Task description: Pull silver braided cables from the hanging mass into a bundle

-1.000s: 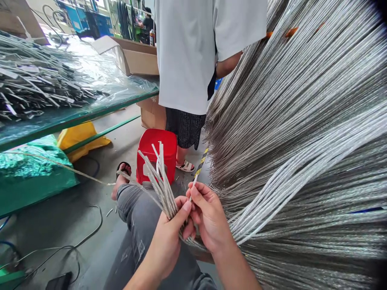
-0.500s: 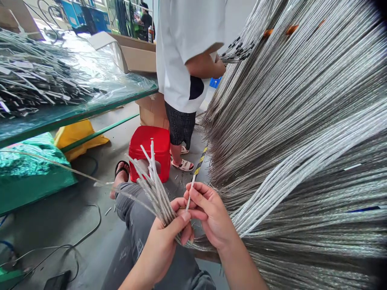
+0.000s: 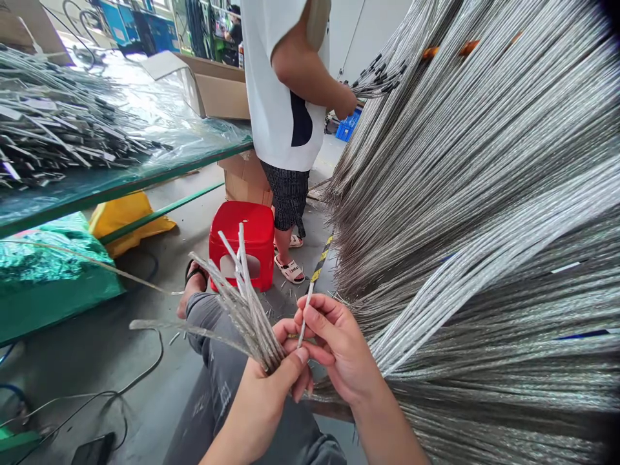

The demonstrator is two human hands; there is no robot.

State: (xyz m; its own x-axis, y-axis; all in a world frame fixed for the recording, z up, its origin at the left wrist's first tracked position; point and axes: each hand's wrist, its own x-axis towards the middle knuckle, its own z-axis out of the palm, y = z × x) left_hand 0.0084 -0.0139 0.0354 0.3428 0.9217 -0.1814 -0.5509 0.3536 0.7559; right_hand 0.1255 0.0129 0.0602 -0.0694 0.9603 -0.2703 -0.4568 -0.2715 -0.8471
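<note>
My left hand (image 3: 271, 387) is closed round a bundle of thin silvery braided cables (image 3: 245, 310), whose loose ends fan out up and to the left. One cable strays far left, away from the others. Between the thumb and fingertips of my right hand (image 3: 334, 342) is a single cable (image 3: 306, 309), held nearly upright beside the bundle. My left thumb touches this cable's lower part. Both hands are close together above my lap. To their right lies a large mass of long silvery cables (image 3: 484, 290), partly behind my right forearm.
A co-worker (image 3: 285, 110) stands ahead, holding black-tipped cables (image 3: 380, 81). A red stool (image 3: 242, 223) stands beyond my knee. On the left, a green-edged table (image 3: 194, 165) bears a heap of cut pieces (image 3: 62, 123) and a cardboard box (image 3: 220, 93). Wires (image 3: 130, 387) lie on the floor.
The co-worker has turned and shifted slightly left, with the arm showing more. The stray cable of my bundle has swung lower. My hands have barely moved and keep their hold.
</note>
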